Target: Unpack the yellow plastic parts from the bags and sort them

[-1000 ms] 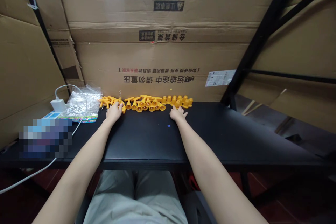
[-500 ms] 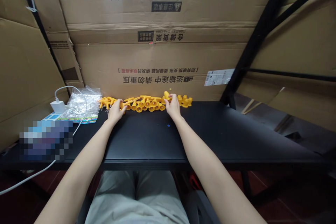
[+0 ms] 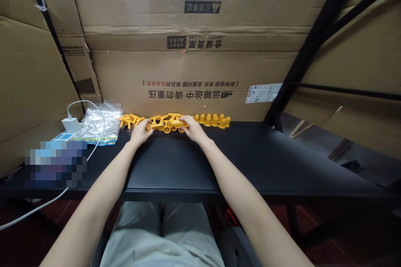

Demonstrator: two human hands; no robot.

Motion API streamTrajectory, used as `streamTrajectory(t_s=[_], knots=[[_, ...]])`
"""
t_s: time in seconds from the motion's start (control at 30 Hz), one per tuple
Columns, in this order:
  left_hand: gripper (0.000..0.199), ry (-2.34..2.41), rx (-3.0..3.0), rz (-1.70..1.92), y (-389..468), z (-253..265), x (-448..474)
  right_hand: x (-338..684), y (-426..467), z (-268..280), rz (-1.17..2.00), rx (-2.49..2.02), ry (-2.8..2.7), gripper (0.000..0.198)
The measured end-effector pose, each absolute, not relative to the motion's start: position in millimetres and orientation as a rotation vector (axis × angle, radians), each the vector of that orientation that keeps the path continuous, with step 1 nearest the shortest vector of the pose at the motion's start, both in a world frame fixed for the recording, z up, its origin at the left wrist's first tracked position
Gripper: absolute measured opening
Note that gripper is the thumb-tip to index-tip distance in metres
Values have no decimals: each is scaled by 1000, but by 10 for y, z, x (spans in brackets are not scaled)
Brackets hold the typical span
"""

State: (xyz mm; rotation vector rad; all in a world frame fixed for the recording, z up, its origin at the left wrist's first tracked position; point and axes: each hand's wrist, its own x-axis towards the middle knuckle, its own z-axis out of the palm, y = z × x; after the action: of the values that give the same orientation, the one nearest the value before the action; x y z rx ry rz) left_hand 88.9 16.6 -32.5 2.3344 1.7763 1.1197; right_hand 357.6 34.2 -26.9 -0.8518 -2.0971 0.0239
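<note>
My left hand (image 3: 140,133) is closed at the left of a row of yellow plastic parts, its fingers pinching a yellow T-shaped piece (image 3: 154,126). My right hand (image 3: 194,129) reaches in from the right, fingers curled round a yellow bell-shaped cup (image 3: 178,123). Between and behind the hands lie several more bell-shaped cups (image 3: 167,129), mouths facing me, partly hidden. Left of them is a heap of yellow T-shaped pieces (image 3: 128,119) with thin metal bits. On the right, a group of yellow cups (image 3: 214,120) stands mouth down.
A black table (image 3: 172,171) runs below a cardboard panel (image 3: 188,62). At the left lie a clear plastic bag (image 3: 102,123), a white charger (image 3: 71,124) with its cable, and a blurred item (image 3: 56,162). A black metal post (image 3: 300,54) rises at the right.
My right hand has moved left from the standing cups towards my left hand, carrying a yellow cup. More standing cups now show at the right. My left hand has shifted slightly.
</note>
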Motion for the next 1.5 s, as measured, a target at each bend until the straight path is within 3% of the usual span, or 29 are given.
streamTrajectory(t_s=[0.33,0.63,1.2,1.5], knots=[[28,1801,2305,1090,112,-270,910,3596,297,-247,35,-1014,-2077,40],[29,1779,2296,1119,68,-208,910,3613,324,-232,89,-881,-2027,33],[32,1828,2307,991,133,-297,872,3566,384,-309,539,-901,-1890,35],[31,1672,2434,1019,74,-244,972,3474,315,-258,505,-886,-1954,37]])
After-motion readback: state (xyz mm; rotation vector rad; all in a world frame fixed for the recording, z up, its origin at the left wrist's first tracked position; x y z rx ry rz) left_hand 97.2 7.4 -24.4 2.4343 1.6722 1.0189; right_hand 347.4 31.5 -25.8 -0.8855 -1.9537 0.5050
